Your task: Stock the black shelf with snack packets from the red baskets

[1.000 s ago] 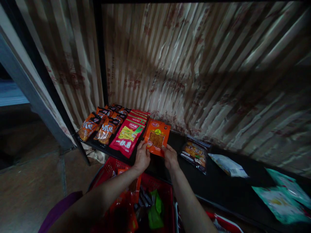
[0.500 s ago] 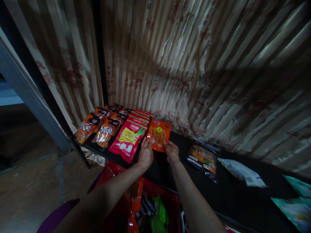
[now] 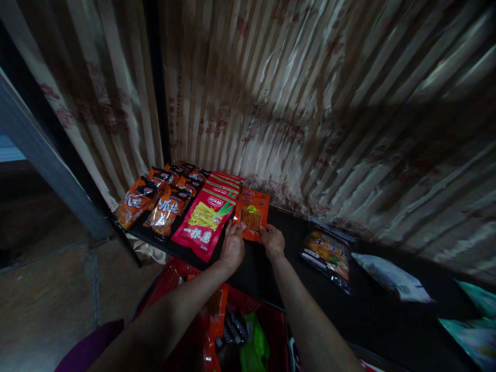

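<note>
An orange snack packet (image 3: 251,214) lies on the black shelf (image 3: 259,268), just right of a row of red packets (image 3: 203,219). My left hand (image 3: 233,247) pinches its lower left corner, close to the front red packet's edge. At its lower right corner, my right hand (image 3: 273,241) has fingers closed on the same packet. Another orange edge shows behind its top. Further left, several orange-and-black packets (image 3: 166,209) lie in two rows. Right of my right hand is a dark packet with a checkered top (image 3: 326,253).
Below my forearms, a red basket (image 3: 273,330) holds orange, checkered and green packets (image 3: 253,343). A white-blue packet (image 3: 392,279) and green packets (image 3: 470,336) lie on the right. A pleated curtain (image 3: 248,93) hangs behind; a dark post (image 3: 157,77) stands at left.
The orange packet has shifted slightly left and down in my hands, and an orange edge now shows behind its top. The view has moved slightly.
</note>
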The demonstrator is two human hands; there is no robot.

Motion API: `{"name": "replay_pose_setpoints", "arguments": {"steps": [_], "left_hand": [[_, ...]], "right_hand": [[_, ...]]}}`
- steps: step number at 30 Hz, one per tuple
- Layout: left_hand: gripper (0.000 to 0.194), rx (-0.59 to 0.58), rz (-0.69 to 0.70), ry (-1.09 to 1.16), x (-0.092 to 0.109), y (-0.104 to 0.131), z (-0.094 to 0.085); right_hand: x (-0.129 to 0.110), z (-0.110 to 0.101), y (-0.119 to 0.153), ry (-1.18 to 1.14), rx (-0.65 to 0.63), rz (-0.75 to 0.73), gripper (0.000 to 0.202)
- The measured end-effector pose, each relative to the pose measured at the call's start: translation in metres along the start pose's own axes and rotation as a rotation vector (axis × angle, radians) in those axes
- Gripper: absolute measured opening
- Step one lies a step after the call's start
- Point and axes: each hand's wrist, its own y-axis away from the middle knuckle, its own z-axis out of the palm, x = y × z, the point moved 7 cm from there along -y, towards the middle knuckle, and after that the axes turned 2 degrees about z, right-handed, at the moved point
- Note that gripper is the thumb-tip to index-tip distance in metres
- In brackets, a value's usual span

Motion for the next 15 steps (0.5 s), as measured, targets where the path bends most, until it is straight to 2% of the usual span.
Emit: {"name": "replay_pose_setpoints", "arguments": {"steps": [4, 10, 15], "left_hand": [[0.053, -0.002, -0.021, -0.024, -0.003, -0.001, 0.001], [0.055, -0.091, -0.027, -0.046, 0.001, -0.002, 0.004], [0.053, -0.148, -0.023, -0.152, 0.006, -0.002, 0.003]], "right_hand": [[-0.006, -0.003, 0.005, 0.179, 0.016, 0.016, 0.015], [-0.016, -0.006, 0.011, 0.37, 0.02, 0.028, 0.018], [-0.022, -0.008, 0.018, 0.487, 0.014, 0.032, 0.026]]}}
